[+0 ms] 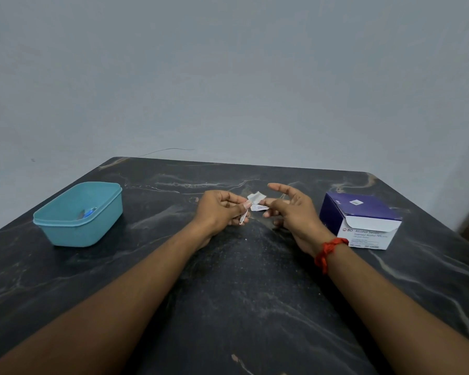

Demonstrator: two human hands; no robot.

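- The person's left hand [222, 212] is a little above the dark marbled desk [228, 293], around its middle and rather to the far side.
- The grip of this hand is clamped: thumb and fingers pinch a small safety pin [243, 217], which hangs from the fingertips, down and toward the near side.
- In the same pinch is a white pad [256, 197]. It sticks out from the thumb to the right and a bit upward.
- Just under the pad I see a white wrapper piece [260, 208] with some print on it. I cannot tell whether it lies on the desk or is held.
- The right hand [290, 212] is just beside the pad, on its right. Its grip is apart: the fingers are spread and relaxed, and they hold nothing.
- One fingertip of the right hand is very close to the wrapper piece. I cannot tell if it touches.
- A red thread [329, 251] is tied around the right wrist.
- A teal tub [73, 234] stands at the left, well apart from the hands. It has no lid on, and some small blue and metal things lie at the bottom, too small to name.
- A purple and white box of alcohol swabs [349, 209] stands at the right, near the right wrist, with its front flap open.
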